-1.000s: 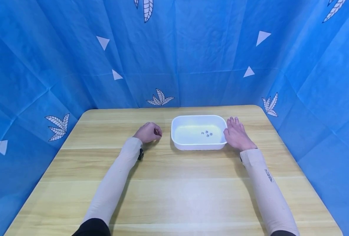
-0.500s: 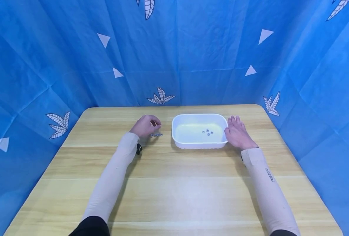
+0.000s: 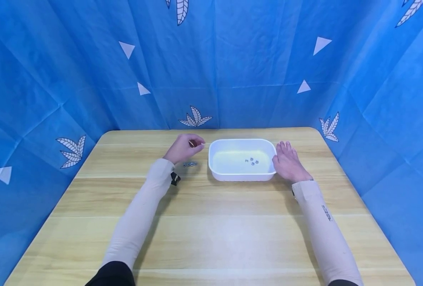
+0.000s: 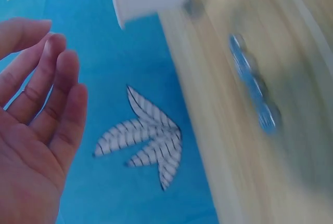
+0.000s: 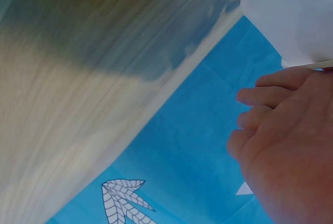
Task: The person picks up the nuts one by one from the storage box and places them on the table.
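Observation:
A white plastic box stands on the wooden table, with several small shiny metal pieces on its floor. My left hand is raised just left of the box, thumb and index finger pinched together. Whatever is between these fingertips is too small to make out clearly. Below that hand lies a row of several shiny round metal pieces, blurred in the left wrist view. My right hand holds the box's right end, thumb over the rim and fingers along the outside.
The wooden table runs back to a blue curtain printed with leaves and white triangles. Curtain cloth also closes off the left and right sides. The box's raised walls stand between the left hand and the pieces inside.
My left hand has lifted from the table and moved right toward the box, uncovering the row of metal pieces. The right hand and the box have stayed put.

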Tool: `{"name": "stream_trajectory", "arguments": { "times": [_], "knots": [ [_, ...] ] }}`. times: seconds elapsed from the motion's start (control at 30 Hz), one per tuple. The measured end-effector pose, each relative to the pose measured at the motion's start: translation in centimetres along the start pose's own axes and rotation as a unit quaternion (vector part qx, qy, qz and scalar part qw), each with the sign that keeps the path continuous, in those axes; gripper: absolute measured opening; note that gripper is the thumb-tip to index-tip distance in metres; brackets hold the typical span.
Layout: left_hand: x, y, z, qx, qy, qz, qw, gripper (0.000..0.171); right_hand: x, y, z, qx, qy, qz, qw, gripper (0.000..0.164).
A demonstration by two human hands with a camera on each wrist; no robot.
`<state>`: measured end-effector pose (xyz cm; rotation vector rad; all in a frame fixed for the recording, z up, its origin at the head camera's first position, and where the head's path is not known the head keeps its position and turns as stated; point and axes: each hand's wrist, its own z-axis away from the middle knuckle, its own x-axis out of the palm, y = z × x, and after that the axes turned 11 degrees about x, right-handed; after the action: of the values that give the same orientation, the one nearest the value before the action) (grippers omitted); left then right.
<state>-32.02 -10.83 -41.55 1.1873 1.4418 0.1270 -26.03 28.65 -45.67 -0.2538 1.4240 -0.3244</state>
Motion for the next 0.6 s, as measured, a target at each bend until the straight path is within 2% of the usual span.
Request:
{"name": "stream_trajectory", "arguments": {
  "times": [0.13, 0.3, 0.43, 0.6],
  "knots": [
    [1.3, 1.4, -0.9, 0.026, -0.007, 0.010, 0.9996, 0.025, 0.0, 0.0, 0.0, 0.000, 0.001, 0.000, 1.000, 0.065],
    [3.3, 3.1, -2.0, 0.058, -0.027, -0.002, 0.9979, 0.019, 0.0, 0.1, 0.1, 0.000, 0.002, 0.001, 1.000, 0.065],
    [5.2, 4.3, -2.5, 0.055, -0.051, -0.007, 0.9972, 0.020, 0.1, 0.1, 0.1, -0.001, 0.004, 0.001, 1.000, 0.065],
    [7.6, 4.8, -3.0, 0.052, -0.081, -0.028, 0.9949, 0.022, 0.1, 0.1, 0.0, -0.004, 0.007, 0.003, 1.000, 0.064]
  ]
}}
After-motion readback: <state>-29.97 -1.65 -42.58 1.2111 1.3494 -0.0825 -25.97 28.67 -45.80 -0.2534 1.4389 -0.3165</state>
